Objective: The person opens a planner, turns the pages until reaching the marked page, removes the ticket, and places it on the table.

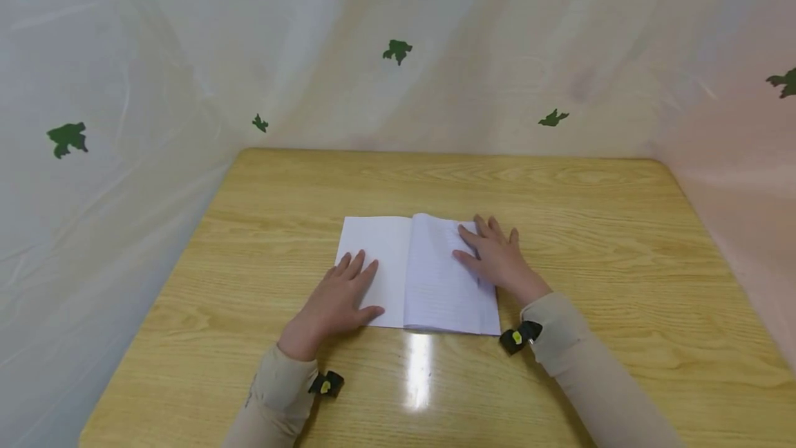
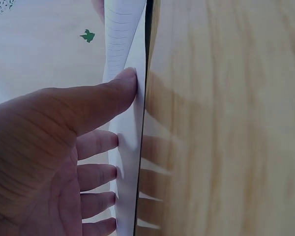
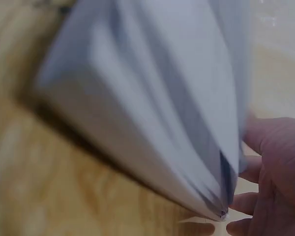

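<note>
An open notebook (image 1: 439, 275) lies on the wooden table, with a plain white page on the left and a lined page on the right. Across the left page rests my left hand (image 1: 338, 296), its fingers spread and its thumb near the bottom edge. The left wrist view shows that thumb (image 2: 105, 98) and the fingertips touching the white page. At the outer side of the lined page, my right hand (image 1: 497, 258) lies with fingers spread over the paper. In the right wrist view the stack of pages (image 3: 152, 108) is blurred and slightly fanned, with the fingers at its edge.
The wooden table (image 1: 591, 227) extends on all sides of the notebook. Pale curtains (image 1: 472, 88) with green leaf-like shapes hang behind and beside it. A small black band with a yellow mark (image 1: 326, 384) sits at my left wrist, and a similar band (image 1: 521, 337) at my right.
</note>
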{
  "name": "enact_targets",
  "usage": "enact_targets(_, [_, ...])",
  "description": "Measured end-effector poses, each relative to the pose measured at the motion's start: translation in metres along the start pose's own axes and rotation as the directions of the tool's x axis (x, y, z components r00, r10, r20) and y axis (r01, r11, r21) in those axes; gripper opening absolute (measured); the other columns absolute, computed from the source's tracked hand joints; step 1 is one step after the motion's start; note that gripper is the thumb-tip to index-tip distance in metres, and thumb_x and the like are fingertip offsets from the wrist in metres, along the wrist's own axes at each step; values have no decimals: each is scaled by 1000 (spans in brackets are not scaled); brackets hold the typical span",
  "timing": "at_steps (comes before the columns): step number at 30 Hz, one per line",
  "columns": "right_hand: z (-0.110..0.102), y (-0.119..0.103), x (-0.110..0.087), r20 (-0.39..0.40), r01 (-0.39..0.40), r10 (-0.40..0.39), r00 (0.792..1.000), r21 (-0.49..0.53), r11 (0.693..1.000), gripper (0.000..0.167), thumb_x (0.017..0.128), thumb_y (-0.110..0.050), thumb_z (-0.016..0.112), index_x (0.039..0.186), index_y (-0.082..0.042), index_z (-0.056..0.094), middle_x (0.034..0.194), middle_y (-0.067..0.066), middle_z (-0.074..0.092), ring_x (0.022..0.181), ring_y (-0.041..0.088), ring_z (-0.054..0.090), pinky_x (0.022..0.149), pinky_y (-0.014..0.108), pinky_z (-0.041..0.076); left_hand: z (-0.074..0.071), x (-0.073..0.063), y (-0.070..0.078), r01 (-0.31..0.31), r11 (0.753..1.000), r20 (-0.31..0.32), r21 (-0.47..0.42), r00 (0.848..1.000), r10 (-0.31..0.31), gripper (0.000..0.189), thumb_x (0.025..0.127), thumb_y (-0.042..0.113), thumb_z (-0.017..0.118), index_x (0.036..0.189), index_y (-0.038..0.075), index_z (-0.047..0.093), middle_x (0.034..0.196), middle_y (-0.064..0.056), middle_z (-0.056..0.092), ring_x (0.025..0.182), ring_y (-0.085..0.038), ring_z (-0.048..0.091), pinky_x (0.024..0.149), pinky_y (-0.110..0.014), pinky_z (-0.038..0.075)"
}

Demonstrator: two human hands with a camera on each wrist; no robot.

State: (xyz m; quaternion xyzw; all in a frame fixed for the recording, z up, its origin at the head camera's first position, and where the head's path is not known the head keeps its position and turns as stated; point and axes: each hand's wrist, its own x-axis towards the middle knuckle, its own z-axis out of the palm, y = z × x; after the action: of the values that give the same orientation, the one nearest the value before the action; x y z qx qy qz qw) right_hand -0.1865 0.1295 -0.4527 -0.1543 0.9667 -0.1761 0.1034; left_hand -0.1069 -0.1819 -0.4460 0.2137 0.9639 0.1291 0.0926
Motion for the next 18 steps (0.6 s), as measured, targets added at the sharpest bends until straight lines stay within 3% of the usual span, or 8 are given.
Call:
enact_targets(6, [3,-8,-1,18,5,-5,1000,-33,999,73,96,-68,31,152,-21,35,161,19,10,146,43,-1,108,70,-8,0,1,1,11,1000,-6,-15,1000,-11,75,93,47,60,150,5,37,156,-23,24,143,-45,18,112,-60,22])
enact_targets(13, [6,-17,-3,33,25,-24,999,-9,1000,81,93,-72,32,155,-20,27,161,21,9,147,40,-2,108,68,-11,1,2,3,13,998,-46,-64,999,-16,71,95,50,55,147,3,42,154,-26,27,142,-47,20,112,-59,23])
enact_targets(18, [10,-20,-3,12,42,-42,999,39,998,92,91,-74,34,158,-13,12,160,18,12,148,37,1,109,65,-12,1,2,3,30,997,-37,-77,999,-32,72,95,51,54,148,4,41,155,-25,26,143,-46,18,113,-58,21])
